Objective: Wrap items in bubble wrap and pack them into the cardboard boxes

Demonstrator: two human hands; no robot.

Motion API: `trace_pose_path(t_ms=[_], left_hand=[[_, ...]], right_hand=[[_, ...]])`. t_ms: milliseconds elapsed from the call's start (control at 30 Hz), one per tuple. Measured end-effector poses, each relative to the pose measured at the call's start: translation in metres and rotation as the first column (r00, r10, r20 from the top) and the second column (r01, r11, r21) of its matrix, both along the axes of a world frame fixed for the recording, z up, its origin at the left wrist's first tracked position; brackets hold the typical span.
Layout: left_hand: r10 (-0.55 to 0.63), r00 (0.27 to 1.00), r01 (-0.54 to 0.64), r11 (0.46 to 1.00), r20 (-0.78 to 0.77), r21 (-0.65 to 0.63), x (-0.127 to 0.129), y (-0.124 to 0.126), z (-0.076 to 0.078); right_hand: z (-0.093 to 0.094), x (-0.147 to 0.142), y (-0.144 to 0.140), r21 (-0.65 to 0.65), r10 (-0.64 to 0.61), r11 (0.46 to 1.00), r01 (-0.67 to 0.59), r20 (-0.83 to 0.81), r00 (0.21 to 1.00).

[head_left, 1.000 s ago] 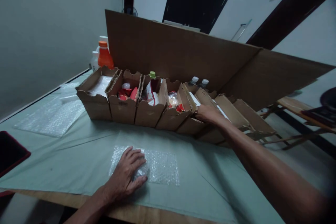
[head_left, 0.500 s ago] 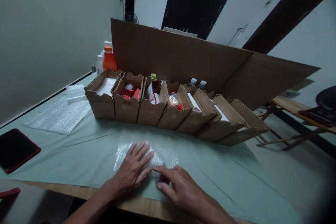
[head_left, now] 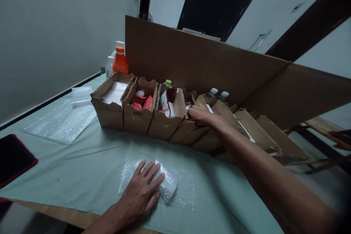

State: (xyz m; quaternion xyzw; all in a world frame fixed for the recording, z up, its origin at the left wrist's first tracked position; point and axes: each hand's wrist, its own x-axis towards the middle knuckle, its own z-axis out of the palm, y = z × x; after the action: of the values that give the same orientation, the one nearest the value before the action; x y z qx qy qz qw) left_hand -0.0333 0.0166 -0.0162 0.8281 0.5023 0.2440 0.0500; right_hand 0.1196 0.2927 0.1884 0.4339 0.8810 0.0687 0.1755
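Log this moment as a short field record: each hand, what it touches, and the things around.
left hand: flat, pressing a folded bubble wrap sheet on the green tablecloth
right hand: reaching into the fourth cardboard bin of the row; grasp hidden
first bin: white sheets
second bin: red packets
behind bins: cardboard panel, orange bottle
far left: spare bubble wrap, dark red-edged tablet

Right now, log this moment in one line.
left hand: flat on bubble wrap | right hand: reaching into fourth cardboard bin
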Motion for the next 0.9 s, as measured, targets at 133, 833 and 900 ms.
trace_pose_path(t_ms=[133,833,900], left_hand=[[0.007,1.0,-0.007,1.0,0.015,-0.014,0.0,0.001,0.0],[0.215,0.962,-0.234,0.967,0.166,0.1,0.001,-0.008,0.0],[0.234,0.955,-0.254,0.962,0.182,0.099,0.004,-0.005,-0.003]], right_hand=[[-0.003,-0.003,-0.005,0.052,-0.01,0.999,0.014,-0.079,0.997],[-0.073,0.022,-0.195,0.25,0.388,0.919,-0.305,-0.713,0.584],[-0.024,0.017,-0.152,0.325,0.405,0.912,-0.249,-0.619,0.674]])
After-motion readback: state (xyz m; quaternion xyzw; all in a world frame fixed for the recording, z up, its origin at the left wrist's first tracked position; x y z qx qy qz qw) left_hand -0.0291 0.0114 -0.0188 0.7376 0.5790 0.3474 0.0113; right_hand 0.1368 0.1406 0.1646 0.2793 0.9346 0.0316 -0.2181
